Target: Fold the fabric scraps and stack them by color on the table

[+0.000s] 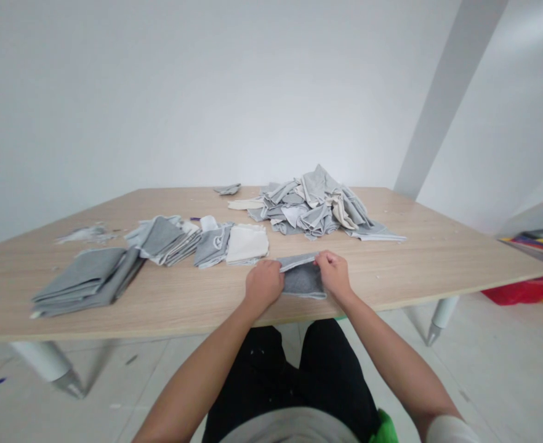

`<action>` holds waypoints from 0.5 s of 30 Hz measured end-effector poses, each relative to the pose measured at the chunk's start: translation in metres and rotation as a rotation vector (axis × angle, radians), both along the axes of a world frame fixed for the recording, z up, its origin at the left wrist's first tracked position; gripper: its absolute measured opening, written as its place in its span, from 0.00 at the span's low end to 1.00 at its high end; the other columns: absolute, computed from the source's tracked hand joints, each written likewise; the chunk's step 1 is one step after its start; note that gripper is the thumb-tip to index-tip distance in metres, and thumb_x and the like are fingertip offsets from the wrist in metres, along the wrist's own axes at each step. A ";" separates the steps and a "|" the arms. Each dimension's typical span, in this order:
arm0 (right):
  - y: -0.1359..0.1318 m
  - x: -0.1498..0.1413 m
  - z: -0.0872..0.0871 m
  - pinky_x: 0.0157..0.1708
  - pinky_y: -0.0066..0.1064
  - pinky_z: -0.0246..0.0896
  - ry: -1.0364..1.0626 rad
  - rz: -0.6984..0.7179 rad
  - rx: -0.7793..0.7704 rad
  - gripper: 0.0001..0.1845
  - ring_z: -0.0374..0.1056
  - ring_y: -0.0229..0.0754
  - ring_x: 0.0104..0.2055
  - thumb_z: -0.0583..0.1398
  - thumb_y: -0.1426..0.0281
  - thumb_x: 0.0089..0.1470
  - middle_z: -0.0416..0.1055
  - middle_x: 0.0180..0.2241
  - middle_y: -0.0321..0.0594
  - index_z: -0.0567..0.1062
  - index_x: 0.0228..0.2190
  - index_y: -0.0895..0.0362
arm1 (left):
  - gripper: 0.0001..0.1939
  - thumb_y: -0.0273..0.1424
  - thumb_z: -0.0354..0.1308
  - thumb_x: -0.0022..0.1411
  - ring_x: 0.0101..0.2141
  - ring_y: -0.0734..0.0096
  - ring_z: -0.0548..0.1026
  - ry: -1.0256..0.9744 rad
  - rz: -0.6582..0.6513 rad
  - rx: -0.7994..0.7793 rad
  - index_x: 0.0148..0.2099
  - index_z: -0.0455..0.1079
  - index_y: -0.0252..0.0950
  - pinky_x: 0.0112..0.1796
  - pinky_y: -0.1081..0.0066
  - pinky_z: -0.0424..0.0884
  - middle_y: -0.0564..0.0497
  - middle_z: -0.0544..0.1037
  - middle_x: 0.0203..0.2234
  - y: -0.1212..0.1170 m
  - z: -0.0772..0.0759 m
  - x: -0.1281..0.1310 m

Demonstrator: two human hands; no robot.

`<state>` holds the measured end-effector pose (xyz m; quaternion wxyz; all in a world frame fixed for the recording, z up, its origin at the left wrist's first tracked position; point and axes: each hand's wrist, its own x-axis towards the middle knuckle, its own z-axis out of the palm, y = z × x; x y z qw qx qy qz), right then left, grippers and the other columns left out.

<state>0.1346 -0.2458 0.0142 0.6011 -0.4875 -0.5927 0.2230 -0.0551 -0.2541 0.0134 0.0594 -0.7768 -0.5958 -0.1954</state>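
A small grey fabric piece (305,280) with pale edges lies near the table's front edge, between my two hands. My left hand (265,286) is closed on its left side, fingers curled around the cloth. At the upper right corner my right hand (335,275) pinches the edge. The upper edge is raised or turned over between the hands, and darker grey cloth shows below it. Just beyond my left hand lies a cream folded cloth (247,243), next to a grey folded cloth (213,245) with a white mark.
A loose heap of grey and cream fabric pieces (315,206) sits at the back of the table (414,258). Leftward lie overlapping folded cloths (163,239), a larger grey folded stack (82,280) and white scraps (87,234). A wall stands behind.
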 end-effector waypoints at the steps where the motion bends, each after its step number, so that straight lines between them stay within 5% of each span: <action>1: 0.002 0.002 0.001 0.31 0.28 0.56 0.008 -0.025 0.017 0.15 0.64 0.39 0.28 0.54 0.65 0.48 0.67 0.21 0.35 0.70 0.15 0.56 | 0.13 0.31 0.46 0.64 0.46 0.57 0.71 -0.001 0.012 -0.005 0.41 0.72 0.38 0.45 0.62 0.66 0.43 0.77 0.39 0.002 0.004 -0.004; 6: 0.014 0.013 0.001 0.39 0.31 0.57 0.047 -0.125 0.057 0.12 0.66 0.43 0.37 0.55 0.68 0.45 0.71 0.28 0.38 0.71 0.15 0.56 | 0.15 0.33 0.45 0.64 0.44 0.58 0.73 -0.005 0.014 -0.013 0.44 0.73 0.40 0.42 0.65 0.67 0.46 0.78 0.41 0.009 0.021 -0.020; 15: 0.040 0.026 0.014 0.25 0.27 0.51 0.107 -0.152 0.000 0.14 0.58 0.37 0.22 0.54 0.66 0.47 0.60 0.14 0.30 0.71 0.16 0.58 | 0.16 0.37 0.45 0.64 0.41 0.57 0.75 0.006 -0.044 0.024 0.44 0.74 0.44 0.37 0.67 0.67 0.48 0.80 0.37 0.023 0.057 -0.025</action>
